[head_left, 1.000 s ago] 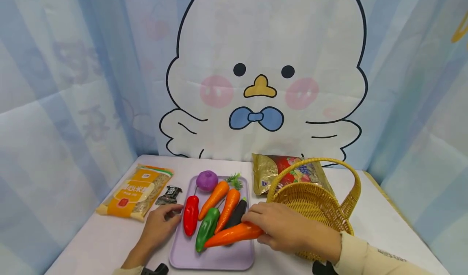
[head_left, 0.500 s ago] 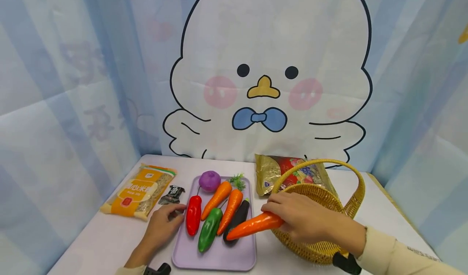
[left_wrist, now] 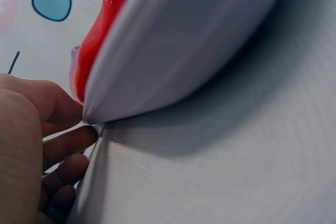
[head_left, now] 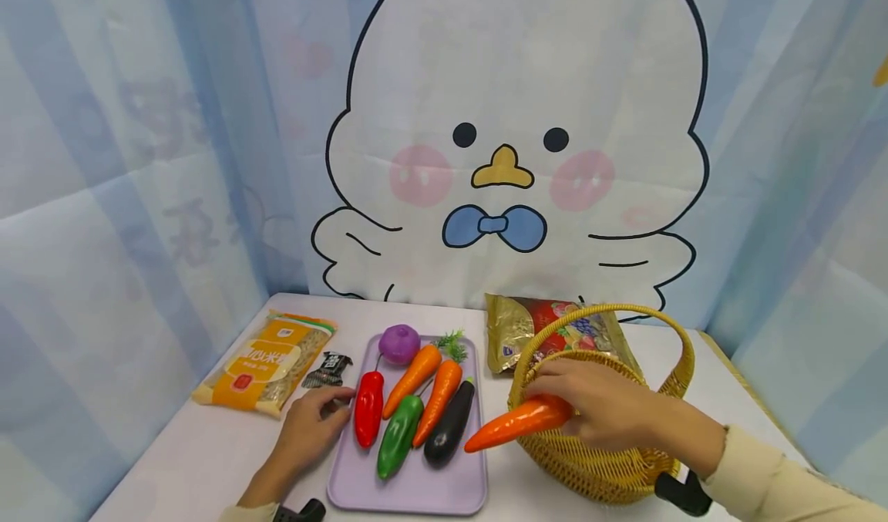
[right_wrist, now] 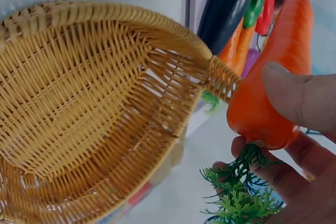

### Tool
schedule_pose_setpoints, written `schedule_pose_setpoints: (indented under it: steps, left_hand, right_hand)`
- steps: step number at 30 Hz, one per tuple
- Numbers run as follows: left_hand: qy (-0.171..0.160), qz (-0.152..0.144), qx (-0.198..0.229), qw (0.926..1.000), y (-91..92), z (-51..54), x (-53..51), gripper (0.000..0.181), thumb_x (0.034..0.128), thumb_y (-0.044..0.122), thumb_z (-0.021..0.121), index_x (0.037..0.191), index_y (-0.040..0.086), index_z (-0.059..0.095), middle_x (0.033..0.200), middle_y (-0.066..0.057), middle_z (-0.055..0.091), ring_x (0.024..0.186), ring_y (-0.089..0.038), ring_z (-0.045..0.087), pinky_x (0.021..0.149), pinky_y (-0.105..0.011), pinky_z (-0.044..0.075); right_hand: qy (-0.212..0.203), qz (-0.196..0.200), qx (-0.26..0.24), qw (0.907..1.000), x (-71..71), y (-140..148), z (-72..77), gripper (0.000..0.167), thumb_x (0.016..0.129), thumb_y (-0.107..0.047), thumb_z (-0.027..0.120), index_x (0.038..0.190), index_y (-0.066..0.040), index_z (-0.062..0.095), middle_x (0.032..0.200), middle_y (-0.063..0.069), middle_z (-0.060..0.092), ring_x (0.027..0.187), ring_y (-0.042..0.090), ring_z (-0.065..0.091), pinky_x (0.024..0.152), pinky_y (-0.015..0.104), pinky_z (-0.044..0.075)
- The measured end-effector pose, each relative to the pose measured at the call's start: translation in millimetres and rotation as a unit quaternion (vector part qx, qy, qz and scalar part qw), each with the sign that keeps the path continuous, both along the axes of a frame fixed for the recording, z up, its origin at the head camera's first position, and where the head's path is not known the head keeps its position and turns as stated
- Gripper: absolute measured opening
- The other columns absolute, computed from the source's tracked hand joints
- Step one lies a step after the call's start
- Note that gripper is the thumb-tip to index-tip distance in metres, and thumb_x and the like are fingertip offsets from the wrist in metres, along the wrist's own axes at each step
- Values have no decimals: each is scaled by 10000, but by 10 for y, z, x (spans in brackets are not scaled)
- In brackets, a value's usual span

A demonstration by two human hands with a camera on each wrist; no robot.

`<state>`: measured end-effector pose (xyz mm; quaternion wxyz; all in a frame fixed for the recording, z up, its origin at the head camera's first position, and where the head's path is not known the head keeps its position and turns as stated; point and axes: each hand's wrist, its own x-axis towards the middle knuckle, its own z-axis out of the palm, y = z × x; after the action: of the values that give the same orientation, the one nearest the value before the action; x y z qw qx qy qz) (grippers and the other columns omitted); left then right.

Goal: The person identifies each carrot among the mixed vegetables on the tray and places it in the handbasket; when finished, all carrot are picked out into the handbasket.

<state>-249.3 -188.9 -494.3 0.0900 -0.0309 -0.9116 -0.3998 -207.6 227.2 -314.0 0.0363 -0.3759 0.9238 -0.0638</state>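
My right hand (head_left: pixel 590 402) grips an orange toy carrot (head_left: pixel 516 423) over the near left part of a yellow wicker basket (head_left: pixel 603 476). In the right wrist view the thumb lies on the carrot's thick end, with its green leaves (right_wrist: pixel 247 182) hanging beside the basket's rim. My left hand (head_left: pixel 312 429) rests at the left edge of a lilac tray (head_left: pixel 409 495), fingertips touching its side. On the tray lie a red pepper (head_left: pixel 368 410), a green pepper (head_left: pixel 400 437), two more carrots (head_left: pixel 438 402), an eggplant (head_left: pixel 451 426) and a purple onion (head_left: pixel 399 345).
An orange grain bag (head_left: pixel 267 364) and a small black packet (head_left: pixel 327 369) lie left of the tray. Behind the basket stands a gold and red bag (head_left: pixel 516 333). The basket's tall handle (head_left: pixel 613 308) arches over it. A printed curtain (head_left: pixel 506 275) closes the back.
My right hand has carried the carrot rightward, from above the tray to over the basket, uncovering the eggplant. The left hand stays at the tray's edge. The whole head view has shifted slightly.
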Motion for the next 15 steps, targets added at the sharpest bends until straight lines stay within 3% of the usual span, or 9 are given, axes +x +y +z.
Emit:
schedule_pose_setpoints:
  steps: [7, 15]
  left_hand:
    - [-68, 48, 3, 10000, 2, -1, -3, 301, 895, 148, 689, 1185, 205, 741, 1134, 24, 701, 938, -124, 589, 855, -365, 498]
    - [-106, 12, 2, 9999, -2, -1, -9, 296, 898, 145, 690, 1183, 208, 741, 1134, 26, 699, 937, -122, 588, 851, -368, 500]
  right_hand:
    - [-861, -463, -399, 9944, -103, 128, 10, 534, 737, -37, 803, 1182, -309, 686, 1158, -184, 598, 1009, 119, 545, 946, 506, 485]
    - [-1346, -610, -887, 9850, -197, 289, -19, 532, 692, -39, 815, 1156, -268, 688, 1142, -135, 624, 988, 179, 543, 905, 503, 466]
